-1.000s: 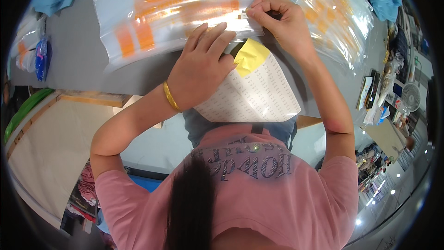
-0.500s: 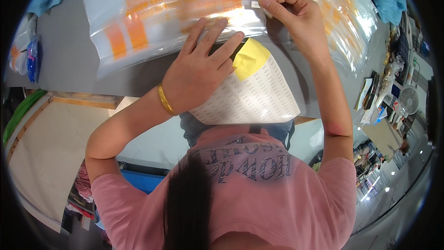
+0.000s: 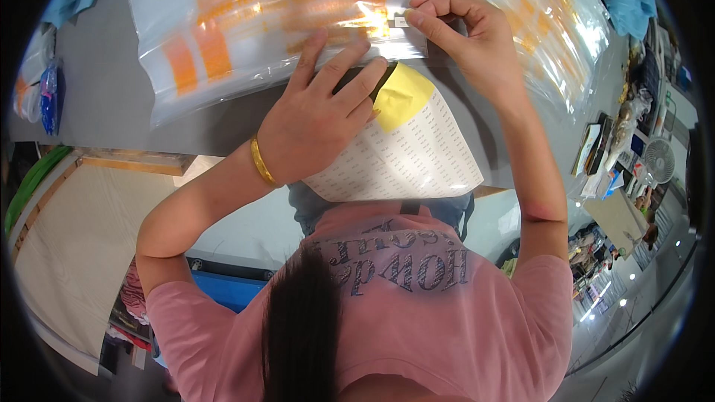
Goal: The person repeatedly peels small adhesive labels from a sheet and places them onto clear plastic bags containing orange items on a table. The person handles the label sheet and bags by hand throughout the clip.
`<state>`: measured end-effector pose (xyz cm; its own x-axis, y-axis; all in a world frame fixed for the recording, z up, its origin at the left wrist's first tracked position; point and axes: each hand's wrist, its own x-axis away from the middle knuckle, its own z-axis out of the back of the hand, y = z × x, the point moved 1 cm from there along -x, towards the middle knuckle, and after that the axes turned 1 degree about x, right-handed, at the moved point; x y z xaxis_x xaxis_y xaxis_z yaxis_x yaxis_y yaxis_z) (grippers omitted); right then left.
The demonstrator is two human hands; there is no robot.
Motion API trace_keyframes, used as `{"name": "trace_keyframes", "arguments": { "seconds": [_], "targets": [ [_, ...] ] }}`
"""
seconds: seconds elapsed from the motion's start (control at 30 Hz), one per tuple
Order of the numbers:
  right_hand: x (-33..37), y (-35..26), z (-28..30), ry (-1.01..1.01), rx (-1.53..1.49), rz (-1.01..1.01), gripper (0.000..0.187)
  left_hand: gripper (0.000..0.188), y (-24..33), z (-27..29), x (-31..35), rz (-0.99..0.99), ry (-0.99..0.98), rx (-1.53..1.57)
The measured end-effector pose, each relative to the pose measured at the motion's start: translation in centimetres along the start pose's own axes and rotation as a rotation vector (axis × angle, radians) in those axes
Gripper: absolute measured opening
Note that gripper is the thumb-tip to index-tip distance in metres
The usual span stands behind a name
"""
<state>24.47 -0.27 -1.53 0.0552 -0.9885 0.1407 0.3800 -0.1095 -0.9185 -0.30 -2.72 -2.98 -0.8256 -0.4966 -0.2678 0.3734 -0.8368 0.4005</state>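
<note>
Since earlier, right hand is lifting slightly. Lower centre: limp label sheet overhanging the counter. Left hand, fingers open, is flattening the slippery bag. Above, right fingers are pinching a small sticker.

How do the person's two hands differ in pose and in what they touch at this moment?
The left hand lies flat, fingers spread, pressing the clear plastic bag with orange print onto the grey table; the right hand is raised, pinching a small white sticker at the bag's edge. The left wrist wears a gold bangle; the right wrist is bare. Both meet the same bag, above the label sheet.
</note>
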Motion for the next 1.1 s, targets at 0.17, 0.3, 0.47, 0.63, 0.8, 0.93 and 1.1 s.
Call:
{"name": "trace_keyframes", "arguments": {
  "seconds": [0.17,0.3,0.47,0.63,0.8,0.93,1.1],
  "targets": [
    [-0.1,0.1,-0.4,0.044,-0.075,0.018,0.017,0.022,0.0,-0.2,0.2,-0.006,0.018,0.000],
    [0.1,0.0,-0.6,0.296,0.095,0.029,0.041,0.021,-0.1,-0.4,0.2,0.017,0.034,0.053],
    [-0.1,0.2,-1.7,0.256,0.171,0.024,0.067,0.024,-0.3,-0.1,0.1,0.012,0.077,0.087],
    [-0.2,0.1,-2.3,0.334,0.378,0.088,0.065,0.024,-0.4,0.1,0.1,0.013,0.083,0.127],
    [0.0,-0.3,-2.5,0.342,0.213,0.065,0.061,0.024,-0.6,0.0,0.0,-0.004,0.093,0.152],
    [0.5,-0.7,-2.4,0.376,0.306,0.234,0.056,0.024,-0.6,0.4,0.2,-0.026,0.116,0.158],
    [1.1,-1.1,-2.3,0.421,0.600,0.416,0.049,0.025,-0.4,1.1,0.3,-0.015,0.122,0.117]
  ]
}}
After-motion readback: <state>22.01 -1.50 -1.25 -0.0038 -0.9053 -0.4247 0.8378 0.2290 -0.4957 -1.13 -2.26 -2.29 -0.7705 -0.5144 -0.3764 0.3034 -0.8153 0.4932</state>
